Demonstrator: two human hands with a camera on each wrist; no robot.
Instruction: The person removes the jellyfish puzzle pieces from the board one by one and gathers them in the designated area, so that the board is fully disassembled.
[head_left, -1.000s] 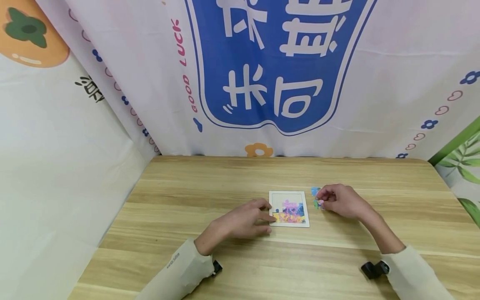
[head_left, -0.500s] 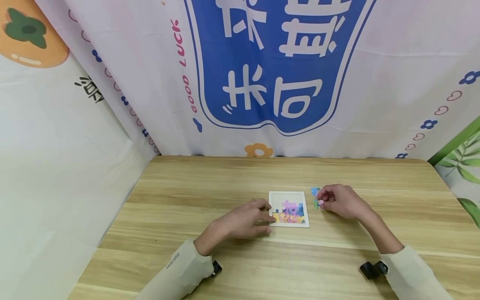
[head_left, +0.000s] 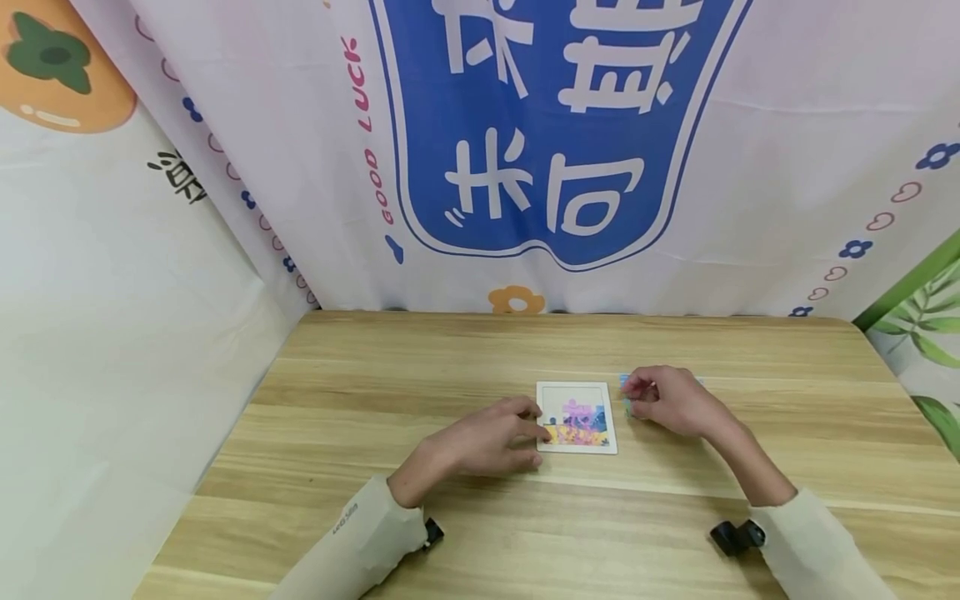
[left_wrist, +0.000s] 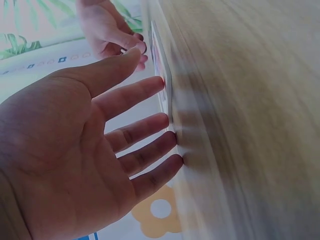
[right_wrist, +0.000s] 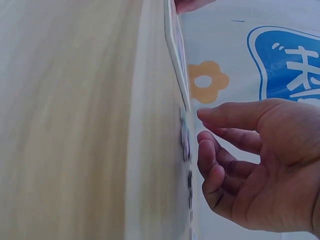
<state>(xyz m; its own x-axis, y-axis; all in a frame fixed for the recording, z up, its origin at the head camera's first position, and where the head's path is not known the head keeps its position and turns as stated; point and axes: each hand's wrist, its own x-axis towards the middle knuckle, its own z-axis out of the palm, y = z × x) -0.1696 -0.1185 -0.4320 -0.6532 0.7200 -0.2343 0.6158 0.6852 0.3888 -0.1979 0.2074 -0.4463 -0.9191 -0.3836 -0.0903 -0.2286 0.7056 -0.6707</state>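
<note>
Overall: small flat card items on a wooden bench point(head_left: 375, 392), inspected left to right.
Left hand point(head_left: 480, 442): fingers nearly straight and relaxed, tips resting at the left edge of the puzzle tray point(head_left: 576, 417); grip holds nothing.
Puzzle tray: lies flat near the bench centre, between the two hands; lower part filled with coloured pieces, upper part bare.
Tray handling (judged): thin, light, stiff card; likely to slide on the smooth bench, so a steadying press at an edge suits it.
Loose pieces point(right_wrist: 186, 137): lie flat just right of the tray, under the right fingertips.
Piece handling (judged): very light, thin, hard to lift off flat; best slid or pinched at an edge tab; bends if forced.
Right hand point(head_left: 667, 400): fingers curled down over the loose pieces; whether it pinches one cannot be told.
</note>
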